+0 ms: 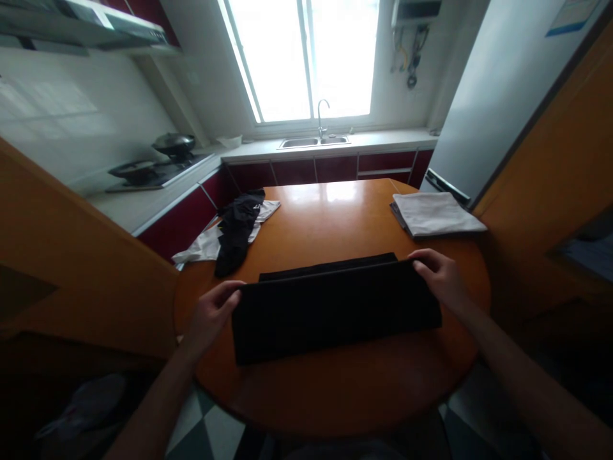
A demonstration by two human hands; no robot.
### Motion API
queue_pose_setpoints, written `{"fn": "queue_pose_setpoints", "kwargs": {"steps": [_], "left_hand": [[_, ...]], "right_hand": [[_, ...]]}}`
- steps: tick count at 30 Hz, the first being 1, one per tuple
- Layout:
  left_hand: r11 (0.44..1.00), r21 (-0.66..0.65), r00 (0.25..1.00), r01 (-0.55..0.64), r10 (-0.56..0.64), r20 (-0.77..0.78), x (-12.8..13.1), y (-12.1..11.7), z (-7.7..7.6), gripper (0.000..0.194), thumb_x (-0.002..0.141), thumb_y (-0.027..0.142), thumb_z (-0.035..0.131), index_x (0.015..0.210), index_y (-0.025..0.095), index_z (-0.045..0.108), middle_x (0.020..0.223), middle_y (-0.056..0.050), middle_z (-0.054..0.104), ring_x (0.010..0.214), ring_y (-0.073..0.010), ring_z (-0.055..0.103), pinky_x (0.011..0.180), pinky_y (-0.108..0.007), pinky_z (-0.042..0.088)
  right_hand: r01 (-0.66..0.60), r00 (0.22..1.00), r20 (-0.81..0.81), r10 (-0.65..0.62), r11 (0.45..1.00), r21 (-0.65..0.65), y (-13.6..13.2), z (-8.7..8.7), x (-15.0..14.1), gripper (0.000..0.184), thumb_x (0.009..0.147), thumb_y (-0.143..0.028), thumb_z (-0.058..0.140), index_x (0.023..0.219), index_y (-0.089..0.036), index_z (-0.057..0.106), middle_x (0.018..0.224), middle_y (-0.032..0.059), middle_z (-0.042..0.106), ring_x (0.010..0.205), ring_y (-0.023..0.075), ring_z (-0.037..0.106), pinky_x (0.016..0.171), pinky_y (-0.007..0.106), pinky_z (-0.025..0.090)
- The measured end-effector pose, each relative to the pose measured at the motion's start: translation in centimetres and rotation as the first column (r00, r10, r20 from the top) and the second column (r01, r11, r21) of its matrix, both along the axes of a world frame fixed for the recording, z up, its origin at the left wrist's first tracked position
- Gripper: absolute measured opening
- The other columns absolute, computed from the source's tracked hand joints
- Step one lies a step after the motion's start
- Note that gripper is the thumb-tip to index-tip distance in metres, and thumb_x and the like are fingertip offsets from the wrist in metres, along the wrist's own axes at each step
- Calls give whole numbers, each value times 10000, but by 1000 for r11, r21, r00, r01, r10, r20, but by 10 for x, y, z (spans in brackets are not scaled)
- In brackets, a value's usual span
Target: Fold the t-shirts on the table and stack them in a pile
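A black folded garment is stretched wide between my two hands, over the near part of the wooden table. Its exact kind does not show. My left hand pinches its upper left corner between thumb and fingers. At the upper right corner, my right hand grips the cloth in the same way. The lower edge of the cloth hangs at or close to the tabletop; whether it touches I cannot tell. Behind its top edge another strip of the black cloth shows.
The round-edged wooden table bears a crumpled heap of black and white clothes at left and a folded stack with white cloth on top at right. Beyond are a sink, a stove with pans and a fridge.
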State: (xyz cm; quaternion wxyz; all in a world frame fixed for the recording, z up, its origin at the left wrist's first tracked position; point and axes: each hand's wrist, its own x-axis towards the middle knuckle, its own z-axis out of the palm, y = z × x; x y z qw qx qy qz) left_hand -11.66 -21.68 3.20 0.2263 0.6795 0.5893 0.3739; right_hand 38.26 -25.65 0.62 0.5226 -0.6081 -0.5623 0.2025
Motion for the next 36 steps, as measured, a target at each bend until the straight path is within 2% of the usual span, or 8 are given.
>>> {"fn": "queue_pose_setpoints", "kwargs": {"steps": [5,10,19,25,28,31,33,36], "left_hand": [[994,-96,999,46,-46,4,9,50,-49,554,757,630,607,980,136,725,936,-98,771,873,-286,721,797,-372,574],[994,-101,999,33,-36,-34,5,78,-78,550,779,632,578,993,145,721,979,-115,770,916,-297,721,842,-394,557],[998,-63,974,-17,2,-224,9,91,-88,434,856,521,487,989,161,688,884,-82,734,804,-244,687,769,-344,536],[988,150,927,-35,89,-364,14,89,-82,388,906,395,464,1088,126,676,1055,-146,672,1019,-283,644,959,-428,501],[974,220,894,56,49,-444,41,79,-65,415,975,346,412,1261,131,623,1259,-159,627,1187,-296,575,1067,-467,434],[959,140,839,248,-141,-525,86,64,-56,443,1021,348,382,1382,162,559,1417,-122,573,1324,-256,506,1137,-415,386],[942,67,770,330,-227,-596,116,56,-61,493,1037,403,382,1460,177,496,1532,-110,481,1423,-265,413,1184,-442,324],[947,-20,695,321,-250,-674,141,51,-79,581,1029,500,399,1528,202,421,1608,-101,374,1504,-315,277,1210,-548,231]], "right_hand": [[-99,995,13,103,983,-153,74,-44,-2,251,726,-366,670,865,-166,731,831,79,749,767,226,684,735,347,541],[-96,994,38,105,979,-180,108,-66,1,199,728,-321,668,845,-173,732,836,84,758,779,229,703,751,345,551],[21,954,296,54,970,-244,119,-79,-1,189,809,-286,611,892,-175,740,895,89,759,838,220,702,793,330,523],[155,775,632,11,966,-207,107,-66,-9,259,882,-309,574,1024,-153,724,1051,144,695,1012,272,629,900,395,485],[136,705,709,9,980,-147,98,-52,-33,348,949,-326,486,1180,-155,682,1229,174,647,1171,313,559,971,445,448],[-25,684,722,103,993,-117,90,-48,-69,430,999,-317,387,1323,-148,613,1431,157,555,1342,287,462,1097,429,364],[-88,657,734,172,984,-152,86,-54,-91,479,1015,-341,360,1408,-144,552,1540,138,462,1439,275,366,1170,441,277],[-91,623,742,248,965,-246,82,-71,-111,554,1028,-413,347,1491,-133,463,1609,134,363,1507,283,256,1209,505,175]]}}
